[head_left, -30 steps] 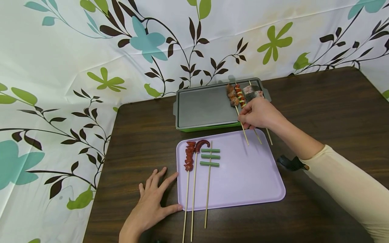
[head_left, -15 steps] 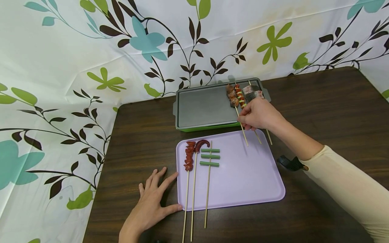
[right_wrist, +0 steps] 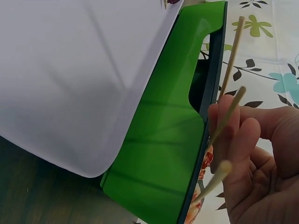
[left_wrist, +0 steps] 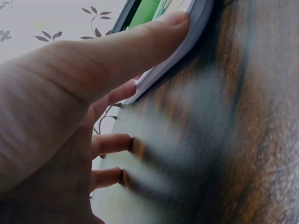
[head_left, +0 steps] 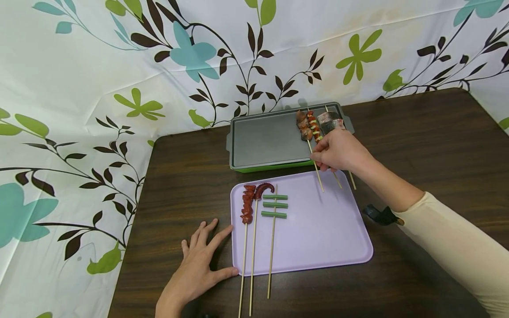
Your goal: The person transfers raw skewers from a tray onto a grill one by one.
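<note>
My right hand [head_left: 343, 150] pinches the bare stick of a brown meat skewer [head_left: 304, 126] at the front edge of the grey-topped grill [head_left: 266, 137]. The meat lies on the plate. Right of it are a red-and-green skewer [head_left: 313, 123] and a fish skewer [head_left: 330, 121], both partly hidden by this hand. My left hand [head_left: 195, 263] is spread on the table; its thumb [left_wrist: 175, 18] and index finger touch the left edge of the lilac tray [head_left: 318, 238]. On that tray lie a red meat skewer [head_left: 247, 205], an octopus tentacle skewer [head_left: 264, 189] and a green bean skewer [head_left: 275, 205].
The grill's green body [right_wrist: 159, 112] stands right behind the tray. Three sticks on the tray overhang its front edge. A floral cloth [head_left: 254, 57] hangs behind the dark wooden table [head_left: 187, 176]. A black strap [head_left: 381, 214] is at the right wrist.
The lower end of the held skewer has shifted very slightly left. Both hands and everything else stay almost still.
</note>
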### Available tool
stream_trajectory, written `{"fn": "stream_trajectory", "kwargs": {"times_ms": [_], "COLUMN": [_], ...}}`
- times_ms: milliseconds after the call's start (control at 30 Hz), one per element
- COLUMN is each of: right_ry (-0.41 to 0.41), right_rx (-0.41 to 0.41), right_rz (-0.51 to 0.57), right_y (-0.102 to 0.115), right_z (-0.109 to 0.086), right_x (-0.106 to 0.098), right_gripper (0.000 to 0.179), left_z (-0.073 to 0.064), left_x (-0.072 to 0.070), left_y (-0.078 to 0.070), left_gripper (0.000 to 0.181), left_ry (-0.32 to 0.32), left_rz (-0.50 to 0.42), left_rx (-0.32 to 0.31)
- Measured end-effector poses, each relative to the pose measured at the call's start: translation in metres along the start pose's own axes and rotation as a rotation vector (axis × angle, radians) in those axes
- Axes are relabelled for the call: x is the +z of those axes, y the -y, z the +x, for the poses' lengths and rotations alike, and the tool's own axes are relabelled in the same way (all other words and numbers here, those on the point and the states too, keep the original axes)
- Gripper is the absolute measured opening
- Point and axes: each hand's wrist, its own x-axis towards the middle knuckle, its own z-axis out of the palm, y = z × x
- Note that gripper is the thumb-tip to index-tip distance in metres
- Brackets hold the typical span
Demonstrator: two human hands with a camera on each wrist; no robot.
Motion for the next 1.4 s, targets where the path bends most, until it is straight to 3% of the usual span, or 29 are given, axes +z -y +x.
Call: {"fn": "stream_trajectory", "kwargs": {"times_ms": [467, 900, 1100, 1400], "right_ry": [-0.005, -0.022, -0.006, 0.063], "right_rx": [-0.026, -0.052, -0.112, -0.232], "right_rz": [0.031, 0.099, 0.1, 0.076], "right_y": [0.001, 0.009, 0.018, 0.02], "right_z": [-0.015, -0.051, -0.075, -0.1], "right_x": [-0.004, 0.003, 0.023, 0.07], "right_gripper": [0.025, 0.021, 0.016, 0.005], "left_z": [0.0, 0.0, -0.001, 0.001], "left_x": [0.0, 0.0, -0.001, 0.0], "left_y": [-0.001, -0.001, -0.001, -0.002], "left_gripper": [0.09, 0.09, 0.09, 0.09], "left_ry": [0.008, 0.009, 0.005, 0.004], "left_rz": [0.006, -0.003, -0.001, -0.006], "left_rx": [-0.007, -0.006, -0.013, -0.005]}}
